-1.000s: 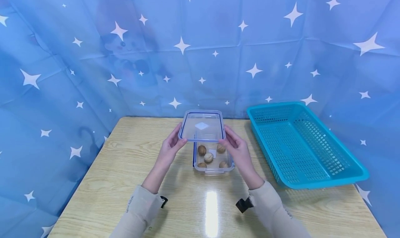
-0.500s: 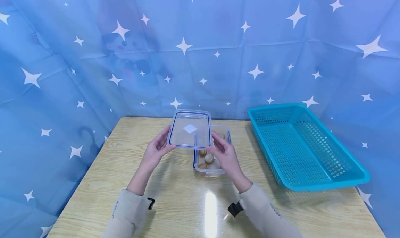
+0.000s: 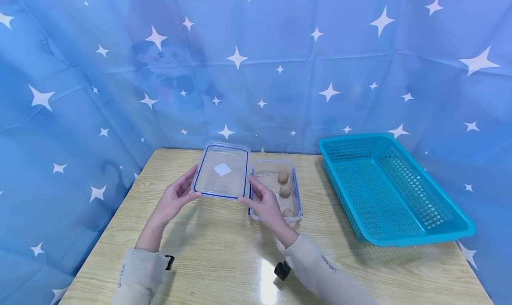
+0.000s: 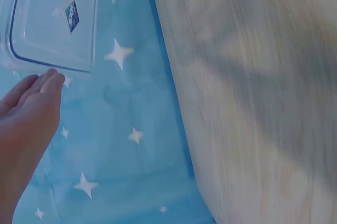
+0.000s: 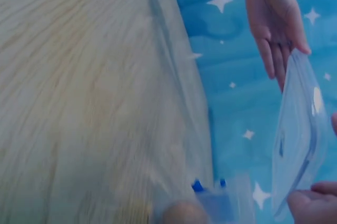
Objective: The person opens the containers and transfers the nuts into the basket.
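A clear plastic lid (image 3: 222, 171) with a blue seal and a diamond label is held up by both hands, left of its container. My left hand (image 3: 177, 197) pinches its near left corner between thumb and fingers. At the near right corner my right hand (image 3: 266, 203) grips it likewise. On the table the clear container (image 3: 266, 166) stands uncovered, with walnuts (image 3: 283, 177) inside; my right hand hides part of it. In the left wrist view the lid (image 4: 50, 23) rises above my left fingertips. The right wrist view shows the lid (image 5: 300, 134) edge-on between both hands.
A turquoise perforated basket (image 3: 372, 194) stands on the right of the wooden table (image 3: 216, 260). A blue curtain (image 3: 256, 65) with white stars hangs behind the table and along its sides.
Both hands have carried the lid leftward from above the container to beside it. More of the container's inside shows. The container and basket stay in place.
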